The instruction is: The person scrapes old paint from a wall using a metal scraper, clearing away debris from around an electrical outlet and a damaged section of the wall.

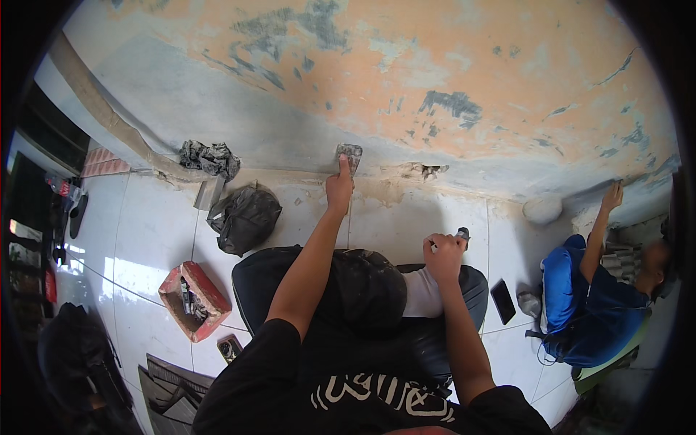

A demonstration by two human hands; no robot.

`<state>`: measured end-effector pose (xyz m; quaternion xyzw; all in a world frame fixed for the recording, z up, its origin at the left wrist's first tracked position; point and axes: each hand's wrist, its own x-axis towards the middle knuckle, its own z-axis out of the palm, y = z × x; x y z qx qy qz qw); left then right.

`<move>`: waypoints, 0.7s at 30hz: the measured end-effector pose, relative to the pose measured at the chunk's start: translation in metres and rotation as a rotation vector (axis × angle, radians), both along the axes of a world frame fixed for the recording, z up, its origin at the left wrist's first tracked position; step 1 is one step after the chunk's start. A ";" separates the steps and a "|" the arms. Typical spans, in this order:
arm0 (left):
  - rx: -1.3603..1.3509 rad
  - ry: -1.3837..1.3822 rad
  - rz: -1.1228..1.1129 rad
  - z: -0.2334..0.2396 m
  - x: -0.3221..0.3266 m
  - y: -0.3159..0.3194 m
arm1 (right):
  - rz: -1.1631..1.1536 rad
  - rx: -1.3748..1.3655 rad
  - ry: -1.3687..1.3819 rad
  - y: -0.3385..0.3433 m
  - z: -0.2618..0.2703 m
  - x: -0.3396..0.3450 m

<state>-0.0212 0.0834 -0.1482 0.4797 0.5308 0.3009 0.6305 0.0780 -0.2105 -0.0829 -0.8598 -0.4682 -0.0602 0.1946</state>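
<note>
In the head view my left hand point(340, 187) grips a putty knife point(350, 156), its index finger stretched along the blade, which lies against the grey lower part of the plastered wall point(293, 130). My right hand point(446, 254) is curled over my knee beside a small dark object point(463, 234); whether it holds that object I cannot tell. To the right of the putty knife, a broken hole point(429, 171) shows low in the wall. Higher up, the wall has peeling orange paint with grey patches.
A black plastic bag point(247, 217) and crumpled dark material point(209, 159) lie by the wall. A red box point(196, 302) with small items stands at left. A phone point(503, 302) lies right. Another person point(603, 304) in blue reaches to the wall at far right.
</note>
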 end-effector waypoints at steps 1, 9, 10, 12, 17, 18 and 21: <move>-0.038 -0.041 0.006 0.003 0.001 -0.003 | -0.003 -0.001 0.000 -0.001 0.001 0.000; -0.366 -0.898 0.266 0.034 -0.003 -0.015 | -0.014 0.005 0.006 -0.002 0.003 0.001; -0.448 -0.992 0.279 0.033 -0.005 -0.022 | -0.012 0.007 0.006 -0.002 0.002 0.001; -0.581 -0.921 0.209 0.027 -0.002 -0.039 | -0.009 -0.005 0.015 0.000 0.001 0.001; -0.417 -0.461 0.036 0.011 0.009 -0.032 | -0.011 0.003 0.039 0.002 0.002 -0.001; -0.319 -0.306 0.018 0.011 0.009 -0.031 | -0.006 0.018 0.041 0.001 0.001 0.001; -0.202 -0.125 -0.007 0.007 0.008 -0.028 | -0.012 0.015 0.044 0.000 0.001 0.003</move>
